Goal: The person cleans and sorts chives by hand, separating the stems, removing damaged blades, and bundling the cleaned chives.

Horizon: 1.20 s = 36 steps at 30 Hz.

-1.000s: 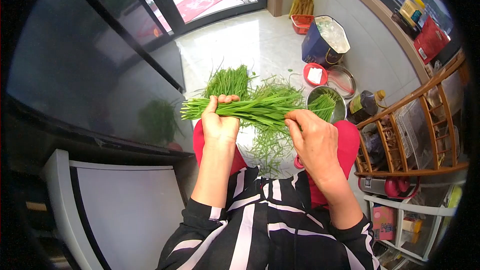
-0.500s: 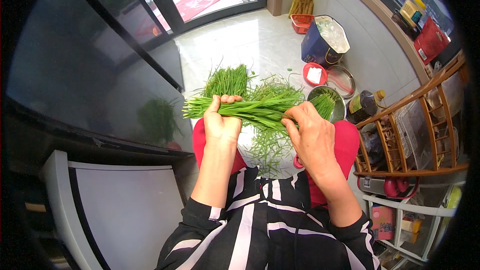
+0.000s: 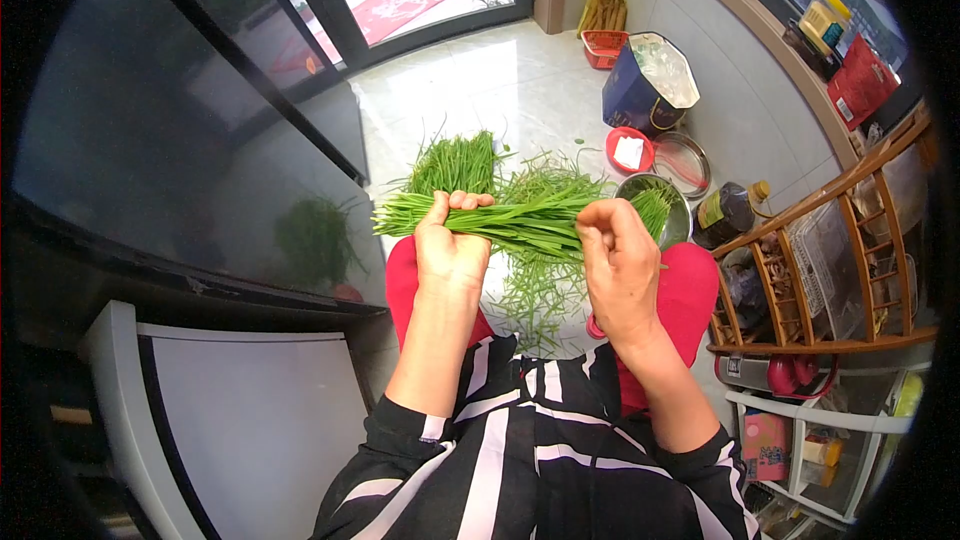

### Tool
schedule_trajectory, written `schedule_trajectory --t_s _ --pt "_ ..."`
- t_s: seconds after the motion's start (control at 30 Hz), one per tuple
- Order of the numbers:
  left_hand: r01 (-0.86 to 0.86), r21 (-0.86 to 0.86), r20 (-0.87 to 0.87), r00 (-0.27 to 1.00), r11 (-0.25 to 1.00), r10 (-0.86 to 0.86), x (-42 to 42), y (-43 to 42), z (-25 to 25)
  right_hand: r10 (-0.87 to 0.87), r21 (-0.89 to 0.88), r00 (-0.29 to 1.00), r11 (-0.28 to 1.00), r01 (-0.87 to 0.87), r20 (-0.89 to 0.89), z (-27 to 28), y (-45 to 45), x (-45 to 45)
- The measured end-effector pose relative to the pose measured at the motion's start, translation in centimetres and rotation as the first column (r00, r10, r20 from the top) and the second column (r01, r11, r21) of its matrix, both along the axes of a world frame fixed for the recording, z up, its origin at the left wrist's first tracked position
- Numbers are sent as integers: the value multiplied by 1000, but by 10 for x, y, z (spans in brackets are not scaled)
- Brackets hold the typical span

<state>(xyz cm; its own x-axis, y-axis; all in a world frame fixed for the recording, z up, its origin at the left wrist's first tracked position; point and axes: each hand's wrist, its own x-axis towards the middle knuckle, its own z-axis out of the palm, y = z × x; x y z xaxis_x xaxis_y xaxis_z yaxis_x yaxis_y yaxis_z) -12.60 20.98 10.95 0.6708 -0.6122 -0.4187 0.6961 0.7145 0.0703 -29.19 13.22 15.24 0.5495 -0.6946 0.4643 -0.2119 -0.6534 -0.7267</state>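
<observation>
My left hand (image 3: 452,240) is wrapped round a bunch of garlic chives (image 3: 530,220), held sideways above the floor with the pale stem ends to the left. At the leafy right end, my right hand (image 3: 620,255) pinches at the leaf tips with thumb and fingers together; exactly what lies between them is partly hidden. Behind the bunch, a pile of chives (image 3: 452,162) lies on the floor. Loose leaves (image 3: 540,300) are scattered below, between my knees. To the right, more chives (image 3: 652,208) stick up in a metal bowl (image 3: 680,220).
A red bowl (image 3: 617,152) with something white in it stands by a round lid (image 3: 688,162). Behind are a dark blue bag (image 3: 630,90) and a red basket (image 3: 603,48). A dark bottle (image 3: 722,215) and wooden rack (image 3: 840,240) are at right, a dark fridge (image 3: 180,160) at left.
My right hand has turned more upright, with its fingers curled tighter at the leaf tips. My left hand and the bunch have shifted slightly to the right.
</observation>
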Motion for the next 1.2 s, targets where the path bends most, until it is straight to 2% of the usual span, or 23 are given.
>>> schedule_trajectory --t_s 0.03,0.1,0.23,0.3,0.37,0.43,0.5,0.53,0.63,0.7,0.73,0.77,0.87,0.93,1.07,1.2 --pt "-1 0 1 1000 1000 1 0 0 -2 1 0 1000 1000 -1 1 -5 -1 1" --pt "44 -18 23 999 999 -44 1 -1 -6 -39 391 979 919 -44 202 -14 0 2" --pt "43 38 21 999 998 -43 -6 -6 -4 -86 461 939 884 -82 333 -12 4 -3" --pt "29 10 -2 1000 1000 -29 -10 -8 1 -95 408 952 912 -34 292 -13 3 -9" --pt "21 70 -15 1000 997 -20 -12 -11 5 -130 411 971 911 37 201 -9 1 -14" --pt "2 105 -21 1000 995 1 -8 -11 0 -134 353 967 934 50 217 -12 -7 -20" --pt "-68 81 -14 998 994 69 4 -4 -9 -223 196 944 964 177 244 -7 -20 -28" --pt "-106 114 -31 993 988 110 12 -1 -12 -244 239 943 952 189 226 1 -23 -32" --pt "-168 138 -15 985 976 172 15 0 -12 -75 295 997 953 64 28 21 -16 -38" --pt "-157 140 19 988 978 156 11 -4 -13 170 3 985 985 -170 6 19 -9 -31" --pt "-141 153 49 990 978 135 6 -6 -12 213 62 977 976 -210 -32 24 3 -28" --pt "-125 167 79 990 978 113 2 -8 -12 227 123 970 969 -216 -86 25 11 -25" --pt "-112 226 115 990 968 88 -9 -13 -11 224 43 970 974 -221 -93 13 20 -12" --pt "-86 240 123 991 967 58 -18 -15 -6 199 -115 968 969 -217 -151 9 20 -3" --pt "-65 250 152 988 966 27 -28 -17 -4 88 -201 981 972 -122 -171 0 19 9" --pt "-54 236 203 979 970 5 -33 -16 -6 77 -197 974 973 -120 -215 -5 19 10"
